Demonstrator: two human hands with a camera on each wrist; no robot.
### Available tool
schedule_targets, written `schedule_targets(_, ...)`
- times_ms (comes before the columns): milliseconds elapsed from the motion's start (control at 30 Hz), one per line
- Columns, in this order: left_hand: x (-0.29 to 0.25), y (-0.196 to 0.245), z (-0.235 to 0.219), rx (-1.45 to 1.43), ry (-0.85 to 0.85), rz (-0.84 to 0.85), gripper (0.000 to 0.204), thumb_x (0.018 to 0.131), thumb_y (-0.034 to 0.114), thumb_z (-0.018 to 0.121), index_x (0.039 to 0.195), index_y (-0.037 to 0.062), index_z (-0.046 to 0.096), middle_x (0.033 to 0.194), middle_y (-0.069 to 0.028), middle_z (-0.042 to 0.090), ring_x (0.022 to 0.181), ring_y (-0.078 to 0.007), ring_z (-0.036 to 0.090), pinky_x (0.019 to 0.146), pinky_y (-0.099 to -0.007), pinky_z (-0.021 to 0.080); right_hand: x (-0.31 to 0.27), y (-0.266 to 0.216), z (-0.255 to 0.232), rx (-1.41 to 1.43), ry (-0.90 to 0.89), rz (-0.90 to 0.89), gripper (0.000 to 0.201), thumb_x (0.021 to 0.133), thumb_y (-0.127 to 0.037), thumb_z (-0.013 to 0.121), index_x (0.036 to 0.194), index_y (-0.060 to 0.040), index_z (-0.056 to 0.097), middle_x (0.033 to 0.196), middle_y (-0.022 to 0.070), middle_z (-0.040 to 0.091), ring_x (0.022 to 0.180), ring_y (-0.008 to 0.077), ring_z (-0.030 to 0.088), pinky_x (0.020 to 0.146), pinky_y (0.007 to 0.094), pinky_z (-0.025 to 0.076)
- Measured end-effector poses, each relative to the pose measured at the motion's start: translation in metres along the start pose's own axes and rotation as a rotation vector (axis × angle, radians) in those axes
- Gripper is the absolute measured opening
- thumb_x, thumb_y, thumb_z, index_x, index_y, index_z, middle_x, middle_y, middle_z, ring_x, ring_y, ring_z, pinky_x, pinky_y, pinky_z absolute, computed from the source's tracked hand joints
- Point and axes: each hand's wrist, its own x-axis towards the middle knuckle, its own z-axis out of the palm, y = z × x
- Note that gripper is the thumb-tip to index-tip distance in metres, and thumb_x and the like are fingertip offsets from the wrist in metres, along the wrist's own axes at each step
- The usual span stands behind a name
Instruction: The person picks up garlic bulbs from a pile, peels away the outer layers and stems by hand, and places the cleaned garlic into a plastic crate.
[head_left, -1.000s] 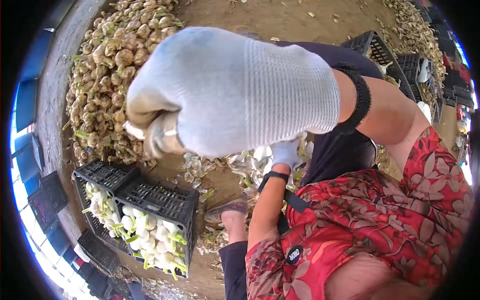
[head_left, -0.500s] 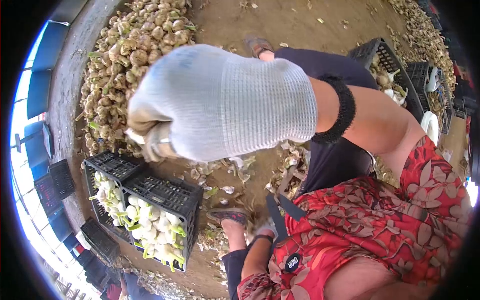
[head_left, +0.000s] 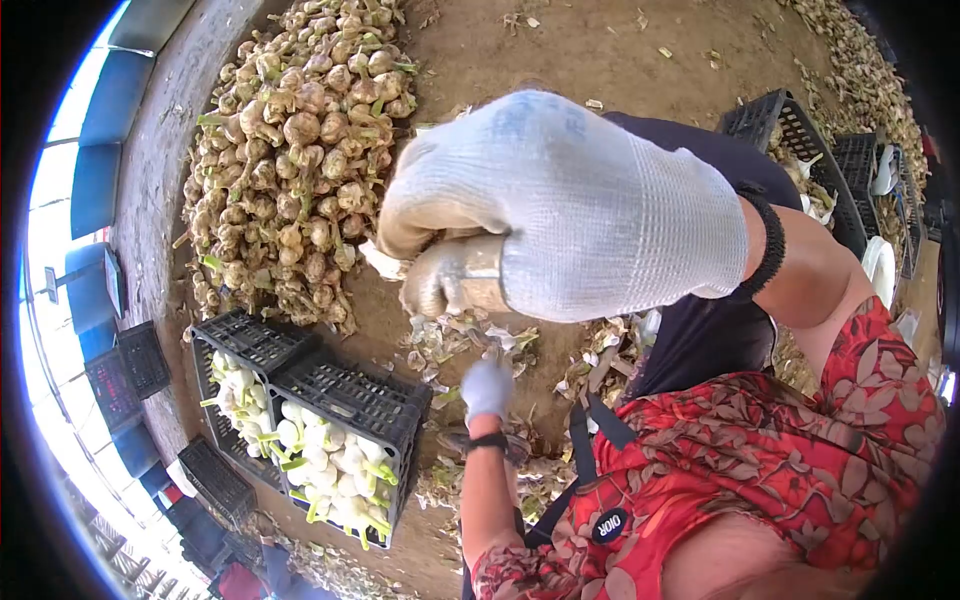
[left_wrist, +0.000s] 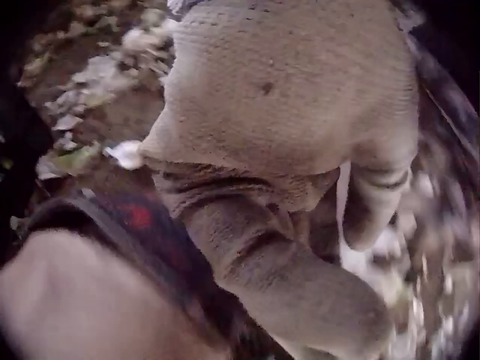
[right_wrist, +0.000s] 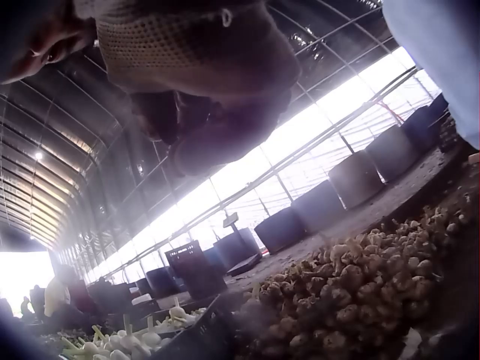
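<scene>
My right hand (head_left: 570,210), in a pale knit work glove, is raised close to the head camera. Its fingers are curled with the thumb against them, and a small whitish piece (head_left: 382,262) sticks out between them. A thin light band crosses the gloved thumb (head_left: 475,275). What lies inside the fist is hidden. Lower down, my gloved left hand (head_left: 488,388) reaches out over the peel-strewn floor near a shoe. In the left wrist view its fingers (left_wrist: 300,292) hang loosely bent, with nothing seen in them.
A large heap of unpeeled garlic (head_left: 300,170) lies ahead. Black plastic crates (head_left: 350,395) with trimmed white garlic (head_left: 340,465) stand beside it. Another crate (head_left: 790,130) stands at the upper right. Loose peels (head_left: 450,340) litter the dirt floor.
My left hand went from the peels by the leg, back beside the foot, then out forward over the floor. The right hand stays raised and curled, drawn slightly nearer the body.
</scene>
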Motion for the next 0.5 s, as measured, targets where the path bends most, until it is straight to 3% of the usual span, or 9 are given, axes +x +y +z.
schedule_targets(33,0.011,0.023,-0.04,-0.085,0.147,-0.107,0.042,0.089,0.041,0.05,0.103,0.0069,0.07,0.096,-0.0228,0.068,0.09,-0.0401,0.065,0.083,-0.0455,0.052,0.0,0.0,-0.001,0.006,-0.01,0.008,0.017,0.079,-0.018,0.059,0.079,-0.0031,0.067,0.072,0.0197,0.063,0.072,0.0345,0.065,0.069,0.0425,0.052)
schedule_targets(100,0.058,0.015,-0.051,-0.095,0.532,0.202,0.041,0.088,0.041,0.052,0.107,0.0084,0.068,0.102,-0.0229,0.067,0.096,-0.0391,0.064,0.083,-0.0465,0.051,0.0,0.003,0.001,-0.005,-0.022,0.026,0.016,0.078,-0.017,0.059,0.078,-0.0026,0.067,0.071,0.0198,0.063,0.071,0.0345,0.065,0.068,0.0425,0.052)
schedule_targets(167,0.148,-0.035,0.009,-0.05,0.624,0.337,0.04,0.086,0.041,0.056,0.109,0.0095,0.068,0.106,-0.0222,0.066,0.101,-0.0378,0.062,0.085,-0.0472,0.049,-0.001,0.005,0.002,-0.025,-0.043,0.058,0.016,0.077,-0.017,0.059,0.077,-0.0023,0.066,0.07,0.0196,0.062,0.07,0.0345,0.064,0.068,0.0426,0.052)
schedule_targets(200,0.147,-0.01,-0.006,-0.035,0.664,0.411,0.04,0.085,0.041,0.058,0.11,0.01,0.068,0.108,-0.0219,0.066,0.103,-0.0371,0.062,0.086,-0.0476,0.048,0.001,0.004,0.002,-0.039,-0.059,0.079,0.016,0.076,-0.017,0.059,0.075,-0.0022,0.066,0.068,0.0195,0.062,0.069,0.0345,0.064,0.068,0.0427,0.052)
schedule_targets(233,0.129,0.004,-0.015,-0.219,0.243,0.193,0.045,0.083,0.041,0.062,0.114,0.0089,0.067,0.114,-0.0225,0.064,0.112,-0.0366,0.058,0.094,-0.0458,0.044,-0.001,0.008,0.0,-0.074,-0.063,0.073,0.017,0.077,-0.018,0.059,0.078,-0.0024,0.065,0.072,0.0187,0.062,0.071,0.034,0.064,0.069,0.0427,0.052)
schedule_targets(300,0.078,0.024,-0.01,-0.112,-0.051,0.055,0.06,0.085,0.041,0.06,0.134,0.007,0.051,0.135,-0.0285,0.048,0.123,-0.0439,0.047,0.103,-0.0479,0.039,-0.004,0.014,-0.004,-0.143,-0.071,0.061,0.021,0.077,-0.022,0.061,0.084,-0.0028,0.065,0.081,0.0172,0.064,0.076,0.0328,0.064,0.071,0.0427,0.053)
schedule_targets(367,-0.006,0.033,0.017,0.178,0.054,0.203,0.074,0.088,0.037,0.056,0.149,0.0068,0.027,0.148,-0.035,0.022,0.131,-0.0537,0.031,0.109,-0.0538,0.031,-0.01,0.016,-0.008,-0.144,-0.059,0.05,0.021,0.077,-0.022,0.061,0.083,-0.0024,0.065,0.08,0.0176,0.064,0.076,0.0331,0.064,0.07,0.0428,0.053)
schedule_targets(400,-0.029,0.011,0.057,-0.006,-0.184,0.163,0.082,0.09,0.04,0.05,0.153,0.0088,0.008,0.151,-0.037,-0.001,0.134,-0.0608,0.016,0.109,-0.0602,0.025,-0.012,0.017,-0.01,-0.139,-0.063,0.055,0.021,0.077,-0.022,0.06,0.083,-0.0023,0.065,0.08,0.0178,0.064,0.076,0.0332,0.065,0.07,0.0428,0.053)
schedule_targets(500,-0.057,0.005,0.077,0.238,-0.788,0.421,0.052,0.09,0.039,0.048,0.126,0.0036,0.058,0.12,-0.0241,0.061,0.117,-0.0371,0.057,0.105,-0.0438,0.038,-0.019,0.015,-0.01,-0.134,-0.059,0.081,0.021,0.076,-0.021,0.06,0.082,-0.0018,0.065,0.079,0.0183,0.064,0.075,0.0335,0.065,0.07,0.0429,0.053)
